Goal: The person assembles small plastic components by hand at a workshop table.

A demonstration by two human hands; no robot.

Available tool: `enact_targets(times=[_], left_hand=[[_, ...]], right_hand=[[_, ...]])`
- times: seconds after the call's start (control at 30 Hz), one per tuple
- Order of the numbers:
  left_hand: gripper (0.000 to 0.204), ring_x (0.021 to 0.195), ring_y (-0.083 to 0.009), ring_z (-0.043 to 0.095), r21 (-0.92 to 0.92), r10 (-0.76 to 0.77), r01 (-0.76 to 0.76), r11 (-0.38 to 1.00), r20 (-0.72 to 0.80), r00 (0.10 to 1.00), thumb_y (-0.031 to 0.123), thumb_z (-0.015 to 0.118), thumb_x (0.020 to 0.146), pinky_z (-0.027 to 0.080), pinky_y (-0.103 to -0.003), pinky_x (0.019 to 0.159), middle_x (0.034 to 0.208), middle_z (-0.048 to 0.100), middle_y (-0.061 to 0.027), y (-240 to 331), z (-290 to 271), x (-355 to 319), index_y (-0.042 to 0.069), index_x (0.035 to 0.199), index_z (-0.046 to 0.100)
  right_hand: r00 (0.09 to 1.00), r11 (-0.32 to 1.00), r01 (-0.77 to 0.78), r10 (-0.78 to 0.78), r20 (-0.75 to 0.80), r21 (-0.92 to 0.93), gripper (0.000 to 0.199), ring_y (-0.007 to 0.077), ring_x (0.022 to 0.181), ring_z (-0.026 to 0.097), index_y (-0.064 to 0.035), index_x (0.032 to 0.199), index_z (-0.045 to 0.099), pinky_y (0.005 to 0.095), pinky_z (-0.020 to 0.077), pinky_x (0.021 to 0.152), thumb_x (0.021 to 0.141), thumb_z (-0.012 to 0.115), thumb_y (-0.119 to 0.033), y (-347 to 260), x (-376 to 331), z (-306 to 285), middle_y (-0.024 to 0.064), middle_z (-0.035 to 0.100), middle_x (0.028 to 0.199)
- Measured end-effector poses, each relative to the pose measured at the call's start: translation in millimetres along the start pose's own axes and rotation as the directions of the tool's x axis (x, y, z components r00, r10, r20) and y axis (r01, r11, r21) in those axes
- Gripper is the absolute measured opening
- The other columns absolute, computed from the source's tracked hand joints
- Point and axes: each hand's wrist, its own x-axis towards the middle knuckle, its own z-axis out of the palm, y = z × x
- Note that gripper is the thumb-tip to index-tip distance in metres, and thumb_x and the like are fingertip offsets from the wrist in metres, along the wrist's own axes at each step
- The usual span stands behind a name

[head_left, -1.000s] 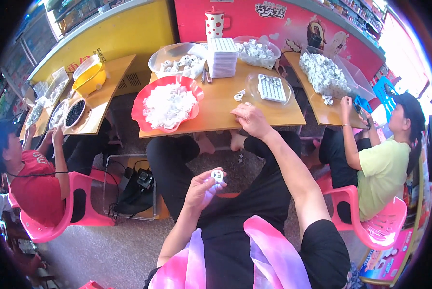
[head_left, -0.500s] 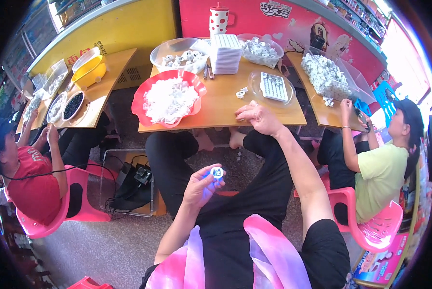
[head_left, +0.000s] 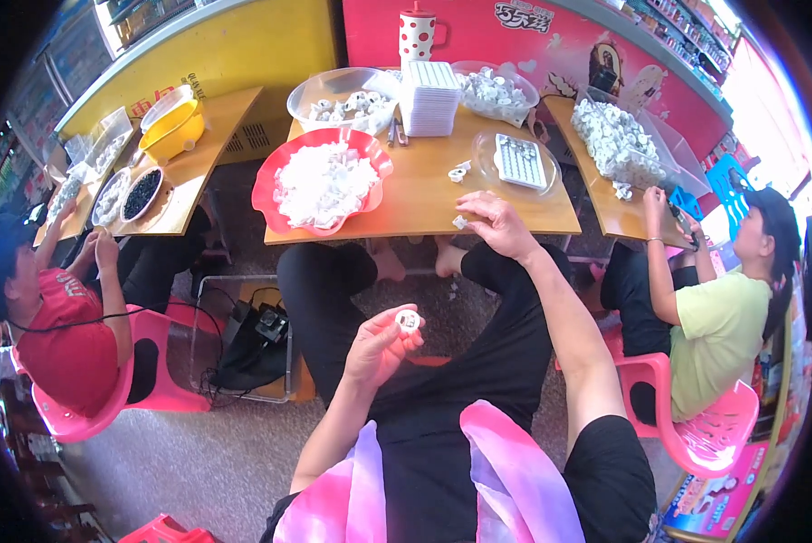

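Note:
In front of my lap, my left hand (head_left: 381,348) pinches a small round white light module (head_left: 408,320) between thumb and fingers; it glows red. At the front edge of the table, my right hand (head_left: 504,226) has a small white piece (head_left: 461,222) at its fingertips, its exact shape too small to make out. Beyond that hand lie a few white ring-shaped parts (head_left: 459,171). A clear round lid or dish (head_left: 554,178) holds a white tray (head_left: 519,163) with rows of small round parts. On the left side, a red scalloped bowl (head_left: 266,195) is heaped with white pieces.
Behind are a clear bowl (head_left: 299,98) of white parts, stacked white trays (head_left: 428,104), another filled clear tub (head_left: 525,110) and a dotted cup (head_left: 416,38). People work at side tables, one in red (head_left: 66,317), one in yellow-green (head_left: 723,317). A camera-like device (head_left: 270,326) sits lower left.
The module in my left hand has turned from blue light to red. My right hand has shifted slightly right, and a small white piece now shows at its fingertips.

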Motion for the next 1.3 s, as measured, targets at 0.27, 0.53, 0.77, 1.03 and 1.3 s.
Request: enact_targets(times=[0.27,0.53,0.77,1.03,1.3], left_hand=[[0.039,0.085,-0.0239,0.064,0.036,0.010,-0.010,0.999,0.010,1.000,0.010,0.059,0.090,0.053,-0.032,0.078,0.108,0.062,-0.0194,-3,10,4,-0.006,0.125,0.051],[0.040,0.086,-0.0227,0.064,0.026,-0.004,0.004,1.000,-0.013,1.000,0.010,0.062,0.089,0.052,-0.032,0.078,0.107,0.062,-0.0186,-3,8,2,-0.005,0.125,0.053],[0.040,0.085,-0.0224,0.065,0.042,0.016,-0.015,0.999,-0.023,1.000,0.010,0.063,0.088,0.053,-0.031,0.077,0.107,0.063,-0.0177,-4,9,2,-0.004,0.124,0.053],[0.036,0.085,-0.0215,0.065,0.029,0.052,-0.052,0.998,0.003,0.999,0.011,0.066,0.086,0.053,-0.032,0.077,0.103,0.064,-0.0151,-1,8,0,-0.004,0.117,0.056],[0.036,0.086,-0.0192,0.063,0.022,0.030,-0.030,0.999,0.025,0.999,0.010,0.067,0.085,0.053,-0.031,0.078,0.102,0.065,-0.0126,-6,14,-2,-0.004,0.117,0.057]], right_hand=[[0.998,0.995,0.061,-0.060,0.013,-0.077,0.013,0.0263,0.087,0.061,-0.0033,0.083,0.068,0.0342,0.0473,0.081,0.071,0.066,0.001,-3,-7,6,0.0083,0.069,0.091],[0.974,0.882,0.226,-0.216,0.070,-0.414,0.012,0.0287,0.088,0.059,-0.0028,0.081,0.063,0.0376,0.0488,0.077,0.069,0.063,0.000,-23,-6,14,0.0095,0.064,0.094],[0.993,0.983,0.038,-0.058,-0.107,-0.182,0.011,0.0282,0.082,0.059,-0.0016,0.081,0.061,0.0349,0.0487,0.074,0.072,0.063,0.003,-43,-16,27,0.0095,0.061,0.087],[0.989,0.982,0.138,-0.130,-0.074,0.126,0.023,0.0266,0.078,0.058,-0.0042,0.089,0.065,0.0362,0.0462,0.067,0.067,0.069,0.001,-156,-59,40,0.0090,0.060,0.089],[0.967,0.972,0.183,-0.205,-0.150,-0.147,0.035,0.0221,0.076,0.057,-0.0054,0.090,0.067,0.0352,0.0425,0.064,0.055,0.072,-0.009,-170,-69,48,0.0062,0.059,0.091]])
